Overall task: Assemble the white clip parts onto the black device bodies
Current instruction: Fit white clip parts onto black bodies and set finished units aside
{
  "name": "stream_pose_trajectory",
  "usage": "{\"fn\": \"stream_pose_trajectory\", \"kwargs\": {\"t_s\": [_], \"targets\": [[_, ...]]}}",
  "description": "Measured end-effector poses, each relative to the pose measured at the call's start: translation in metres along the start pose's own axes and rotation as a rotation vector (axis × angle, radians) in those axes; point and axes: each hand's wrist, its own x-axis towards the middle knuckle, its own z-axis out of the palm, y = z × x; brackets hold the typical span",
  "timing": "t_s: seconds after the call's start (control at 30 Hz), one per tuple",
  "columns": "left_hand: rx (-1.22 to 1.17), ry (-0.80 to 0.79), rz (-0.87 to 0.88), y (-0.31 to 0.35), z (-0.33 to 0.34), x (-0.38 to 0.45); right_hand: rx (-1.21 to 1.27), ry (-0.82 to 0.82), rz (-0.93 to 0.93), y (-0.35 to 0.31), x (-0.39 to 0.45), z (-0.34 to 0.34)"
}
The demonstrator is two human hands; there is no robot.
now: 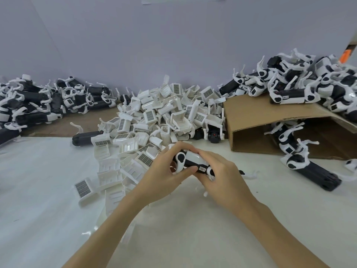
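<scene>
Both hands hold one black device body with a white clip part on top (190,161), just above the white table at the centre. My left hand (166,175) grips its left end, thumb on the near side. My right hand (220,173) covers its right end and hides that part. A large heap of loose white clip parts (154,122) lies right behind and to the left of my hands. A single black device body (87,139) lies at the heap's left edge.
A pile of black-and-white devices (38,101) lies at the far left. Another pile (301,82) sits on a tipped cardboard box (251,120) at the right, with more devices (309,167) spilling onto the table (48,190). A pale wall stands behind.
</scene>
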Motion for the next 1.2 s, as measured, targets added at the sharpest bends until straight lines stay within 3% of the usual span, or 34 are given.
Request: {"fn": "stream_pose_trajectory", "kwargs": {"t_s": [0.2,0.3,0.43,0.57,0.67,0.77,0.9,1.0,1.2], "targets": [[0.052,0.073,0.062,0.006,0.007,-0.002,-0.128,0.021,0.037,0.000,0.002,0.000],[0.075,0.076,0.080,0.011,0.002,-0.002,0.222,-0.040,0.041,0.004,0.005,-0.008],[0.188,0.103,0.331,0.019,-0.013,-0.005,0.762,-0.384,0.249,0.008,0.011,-0.029],[0.562,0.142,0.522,0.021,-0.018,-0.004,1.064,-0.477,0.321,0.011,0.015,-0.045],[0.599,0.105,0.465,0.016,-0.017,-0.003,0.901,-0.430,0.317,0.017,0.014,-0.048],[0.431,0.070,0.252,0.009,-0.015,-0.003,0.692,-0.166,0.325,0.015,0.014,-0.037],[0.184,0.182,0.042,0.004,-0.011,-0.001,0.275,0.031,0.066,0.010,0.009,-0.018],[0.152,0.230,0.021,0.004,-0.015,-0.001,0.084,0.111,-0.113,0.012,0.007,-0.010],[0.166,0.167,0.093,0.008,-0.016,-0.003,0.076,0.052,-0.067,0.007,0.004,-0.006]]}}
